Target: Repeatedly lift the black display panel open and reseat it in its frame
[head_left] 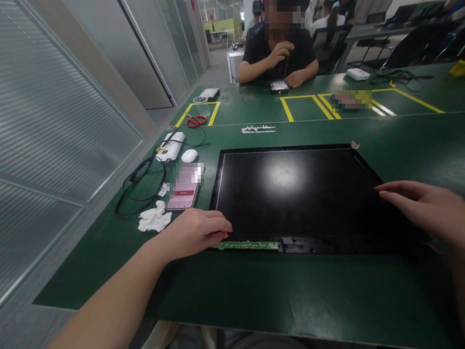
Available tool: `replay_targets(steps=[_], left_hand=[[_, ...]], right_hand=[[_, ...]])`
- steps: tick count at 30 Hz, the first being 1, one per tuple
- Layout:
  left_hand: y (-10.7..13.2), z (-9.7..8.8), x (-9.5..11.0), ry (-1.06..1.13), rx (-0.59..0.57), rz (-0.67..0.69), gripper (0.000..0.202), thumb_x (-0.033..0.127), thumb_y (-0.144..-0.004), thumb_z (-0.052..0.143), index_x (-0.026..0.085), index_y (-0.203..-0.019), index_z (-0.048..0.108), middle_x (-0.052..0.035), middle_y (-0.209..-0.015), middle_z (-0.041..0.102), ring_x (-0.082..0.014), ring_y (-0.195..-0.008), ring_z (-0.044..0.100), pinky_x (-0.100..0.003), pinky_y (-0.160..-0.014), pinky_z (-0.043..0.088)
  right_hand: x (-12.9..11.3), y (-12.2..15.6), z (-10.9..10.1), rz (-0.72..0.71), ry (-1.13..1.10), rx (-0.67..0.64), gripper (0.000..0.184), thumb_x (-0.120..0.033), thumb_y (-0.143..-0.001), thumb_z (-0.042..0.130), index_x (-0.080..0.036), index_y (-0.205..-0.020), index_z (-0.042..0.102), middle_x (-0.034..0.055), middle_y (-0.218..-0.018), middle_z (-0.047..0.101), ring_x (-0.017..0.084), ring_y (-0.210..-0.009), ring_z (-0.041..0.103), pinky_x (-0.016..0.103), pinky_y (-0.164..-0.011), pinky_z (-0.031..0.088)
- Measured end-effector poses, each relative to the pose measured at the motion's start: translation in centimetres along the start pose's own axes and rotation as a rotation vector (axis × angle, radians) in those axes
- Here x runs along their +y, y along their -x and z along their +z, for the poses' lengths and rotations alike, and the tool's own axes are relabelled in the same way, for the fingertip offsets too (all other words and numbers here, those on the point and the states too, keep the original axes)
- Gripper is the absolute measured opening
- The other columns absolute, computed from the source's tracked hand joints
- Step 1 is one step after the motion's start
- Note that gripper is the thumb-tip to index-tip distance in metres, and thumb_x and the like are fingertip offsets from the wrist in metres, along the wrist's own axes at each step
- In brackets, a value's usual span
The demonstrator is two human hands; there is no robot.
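Note:
A black display panel (298, 194) lies flat on the green table (232, 291), with a narrow green circuit strip (247, 245) along its near edge. My left hand (196, 232) rests at the panel's near left corner, fingers curled together and touching the edge beside the strip. My right hand (421, 206) lies over the panel's right edge, fingers stretched out flat and pointing left. Neither hand lifts the panel.
Left of the panel lie a phone (184, 186), a crumpled white tissue (154, 219), a white mouse (189, 155), a white adapter (170, 146) with black cable (140, 186), and red scissors (196, 121). A person in black (278, 53) sits across the table.

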State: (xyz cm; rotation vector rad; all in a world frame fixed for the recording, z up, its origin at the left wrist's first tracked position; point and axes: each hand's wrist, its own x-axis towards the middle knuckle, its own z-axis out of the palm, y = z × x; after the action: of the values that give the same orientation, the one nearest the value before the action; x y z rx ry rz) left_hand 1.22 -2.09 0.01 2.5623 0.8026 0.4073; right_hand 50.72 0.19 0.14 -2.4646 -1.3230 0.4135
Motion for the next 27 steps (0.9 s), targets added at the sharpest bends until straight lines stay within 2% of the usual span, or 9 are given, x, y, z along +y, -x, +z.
replay_targets(steps=[14, 17, 19, 23, 27], left_hand=[[-0.2, 0.0, 0.1, 0.014, 0.008, 0.013, 0.011, 0.013, -0.105, 0.065, 0.017, -0.106, 0.076, -0.0056, -0.097, 0.082, -0.0158, -0.078, 0.078, -0.022, -0.067, 0.057], [-0.4, 0.1, 0.2, 0.026, 0.055, 0.019, 0.012, 0.014, -0.106, 0.064, 0.017, -0.107, 0.076, -0.0062, -0.097, 0.082, -0.0166, -0.081, 0.079, -0.023, -0.070, 0.059], [-0.6, 0.0, 0.3, 0.001, 0.135, 0.009, 0.014, 0.015, -0.106, 0.062, 0.018, -0.106, 0.076, -0.0070, -0.099, 0.082, -0.0175, -0.085, 0.080, -0.025, -0.074, 0.061], [-0.7, -0.1, 0.4, -0.140, 0.317, -0.119, 0.015, 0.020, -0.105, 0.062, 0.020, -0.107, 0.077, -0.0115, -0.113, 0.082, -0.0242, -0.104, 0.079, -0.038, -0.092, 0.065], [-0.6, 0.1, -0.1, -0.203, 0.362, -0.319, 0.018, 0.028, -0.103, 0.063, 0.021, -0.114, 0.076, -0.0145, -0.129, 0.077, -0.0322, -0.122, 0.073, -0.054, -0.108, 0.060]], right_hand=[[-0.4, 0.4, -0.2, 0.036, 0.005, -0.014, 0.052, -0.060, -0.049, 0.058, -0.032, -0.088, 0.079, 0.0067, -0.088, 0.078, 0.033, -0.082, 0.067, 0.047, -0.079, 0.048], [-0.1, 0.2, -0.1, 0.027, 0.023, -0.003, 0.049, -0.059, -0.051, 0.059, -0.032, -0.087, 0.078, 0.0066, -0.086, 0.076, 0.032, -0.078, 0.065, 0.045, -0.075, 0.048], [0.1, 0.1, 0.0, -0.007, 0.014, 0.001, 0.047, -0.059, -0.054, 0.060, -0.031, -0.088, 0.078, 0.0063, -0.086, 0.076, 0.031, -0.077, 0.065, 0.044, -0.073, 0.048], [0.6, -0.1, 0.2, -0.061, 0.001, 0.018, 0.046, -0.060, -0.055, 0.061, -0.031, -0.087, 0.079, 0.0062, -0.086, 0.078, 0.032, -0.077, 0.067, 0.045, -0.074, 0.050], [0.8, -0.2, 0.2, -0.087, 0.006, 0.031, 0.044, -0.059, -0.057, 0.062, -0.032, -0.086, 0.079, 0.0061, -0.084, 0.078, 0.031, -0.075, 0.067, 0.044, -0.070, 0.050]])
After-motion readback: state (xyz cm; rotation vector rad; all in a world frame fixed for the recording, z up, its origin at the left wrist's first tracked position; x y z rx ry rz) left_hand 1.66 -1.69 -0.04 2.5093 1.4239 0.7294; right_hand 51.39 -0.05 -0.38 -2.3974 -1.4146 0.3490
